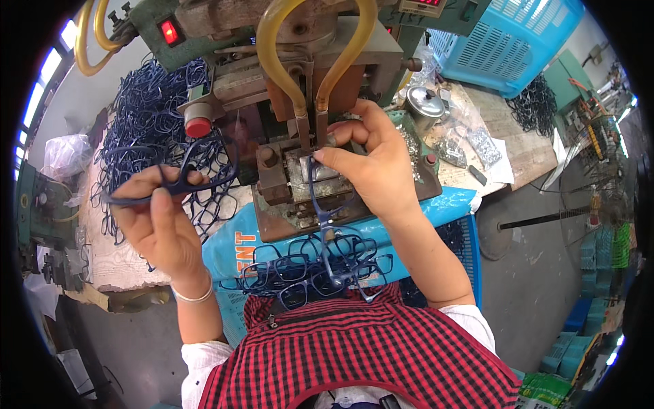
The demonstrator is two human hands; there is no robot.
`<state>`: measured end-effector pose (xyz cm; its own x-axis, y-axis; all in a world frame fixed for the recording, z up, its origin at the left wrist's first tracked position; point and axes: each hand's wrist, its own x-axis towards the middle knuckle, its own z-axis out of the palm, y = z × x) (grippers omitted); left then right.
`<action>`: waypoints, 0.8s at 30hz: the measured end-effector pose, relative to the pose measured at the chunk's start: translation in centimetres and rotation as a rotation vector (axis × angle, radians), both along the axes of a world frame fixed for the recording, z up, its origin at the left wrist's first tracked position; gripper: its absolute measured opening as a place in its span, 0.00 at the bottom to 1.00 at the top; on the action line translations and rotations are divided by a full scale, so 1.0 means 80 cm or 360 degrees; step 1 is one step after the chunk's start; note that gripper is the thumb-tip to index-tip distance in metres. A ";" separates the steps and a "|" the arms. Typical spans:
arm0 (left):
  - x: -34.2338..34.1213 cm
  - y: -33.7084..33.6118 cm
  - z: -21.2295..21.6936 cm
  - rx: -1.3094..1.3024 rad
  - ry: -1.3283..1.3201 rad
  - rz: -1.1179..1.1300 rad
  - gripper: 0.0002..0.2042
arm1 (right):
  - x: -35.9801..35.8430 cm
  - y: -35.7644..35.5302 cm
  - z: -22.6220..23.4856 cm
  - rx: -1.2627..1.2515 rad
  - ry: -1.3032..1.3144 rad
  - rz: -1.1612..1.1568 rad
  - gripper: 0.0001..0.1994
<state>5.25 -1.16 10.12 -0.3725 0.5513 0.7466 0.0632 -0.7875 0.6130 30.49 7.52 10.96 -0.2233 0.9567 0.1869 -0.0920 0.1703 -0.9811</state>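
Observation:
My left hand (160, 225) is closed on a dark blue eyeglass frame (176, 187), pinching it by the middle between thumb and fingers, left of a green machine (269, 95). At the machine's metal fixture (300, 176), my right hand (371, 160) pinches the upper edge of a second blue eyeglass frame (330, 219), which hangs down over the fixture's front. Two upright metal prongs (312, 129), fed by yellow hoses (272, 51), stand right by my right thumb. My other right fingers curl beside the prongs, partly hidden.
Several blue frames (293, 269) lie on a blue plastic sheet (415, 218) before me. A big heap of frames (146, 102) covers the bench at left. A red button (198, 127) juts from the machine. At right are a lidded metal pot (425, 105) and a blue basket (507, 48).

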 end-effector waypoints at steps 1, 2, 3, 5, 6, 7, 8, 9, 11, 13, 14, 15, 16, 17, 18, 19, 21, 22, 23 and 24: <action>0.021 -0.001 0.033 0.0061 0.0087 -0.0154 0.06 | -0.002 -0.001 0.001 -0.0018 0.0078 0.0043 0.31; 0.030 0.006 0.046 0.0062 0.0170 -0.0053 0.06 | -0.006 -0.004 0.003 -0.0031 0.0031 0.0025 0.31; 0.034 0.018 0.054 0.0067 0.0250 0.0048 0.05 | -0.012 -0.007 0.004 -0.0048 0.0106 0.0021 0.32; 0.029 0.035 0.056 0.0067 0.0074 0.0024 0.06 | -0.020 -0.014 0.003 -0.0083 0.0257 0.0009 0.34; 0.026 0.034 0.058 0.0075 0.0122 -0.0037 0.06 | -0.017 -0.020 0.002 -0.0061 0.0193 -0.0014 0.34; 0.028 0.030 0.060 0.0118 0.0162 -0.0217 0.07 | -0.011 -0.025 0.002 0.0016 0.0152 0.0018 0.33; 0.033 0.026 0.058 0.0101 0.0247 -0.0183 0.07 | -0.002 -0.029 0.003 0.0091 0.0110 0.0052 0.33; 0.039 0.017 0.052 0.0078 0.0330 -0.0122 0.07 | 0.008 -0.031 0.001 0.0162 0.0066 0.0114 0.33; 0.049 -0.001 0.037 0.0040 0.0601 0.0088 0.08 | 0.038 -0.027 -0.006 0.0174 -0.0051 0.0164 0.25; 0.055 -0.013 0.035 0.0021 0.1213 0.0221 0.10 | 0.079 -0.002 -0.047 0.0641 -0.1155 -0.0471 0.17; 0.056 -0.007 0.028 0.0082 0.1422 0.0043 0.08 | 0.101 0.009 -0.080 0.0710 -0.1611 -0.0714 0.16; 0.060 -0.006 0.021 0.0183 0.1609 0.0023 0.08 | 0.112 0.011 -0.098 0.0622 -0.1957 -0.0864 0.14; 0.078 0.006 0.018 0.0455 0.1526 0.0021 0.08 | 0.115 0.019 -0.118 0.0641 -0.1896 -0.0914 0.11; 0.086 0.008 0.018 0.0514 0.1595 0.0019 0.08 | 0.121 0.027 -0.129 0.0815 -0.1715 -0.0889 0.08; 0.094 0.012 0.013 0.0507 0.1662 0.0072 0.09 | 0.126 0.034 -0.131 0.0918 -0.1666 -0.0883 0.06; 0.099 0.013 0.009 0.0497 0.1737 0.0126 0.09 | 0.128 0.040 -0.132 0.1019 -0.1605 -0.0876 0.05; 0.098 0.016 -0.001 0.0588 0.1842 0.0165 0.09 | 0.120 0.052 -0.126 0.0939 -0.1451 -0.0887 0.05; 0.100 0.017 -0.005 0.0602 0.1836 0.0212 0.08 | 0.122 0.055 -0.131 0.0788 -0.1431 -0.0861 0.07; 0.099 0.018 0.001 0.0595 0.1792 0.0115 0.10 | 0.127 0.058 -0.136 0.0639 -0.1411 -0.0829 0.08; 0.098 0.019 -0.001 0.0616 0.1753 0.0104 0.09 | 0.124 0.056 -0.141 0.0706 -0.1524 -0.0841 0.10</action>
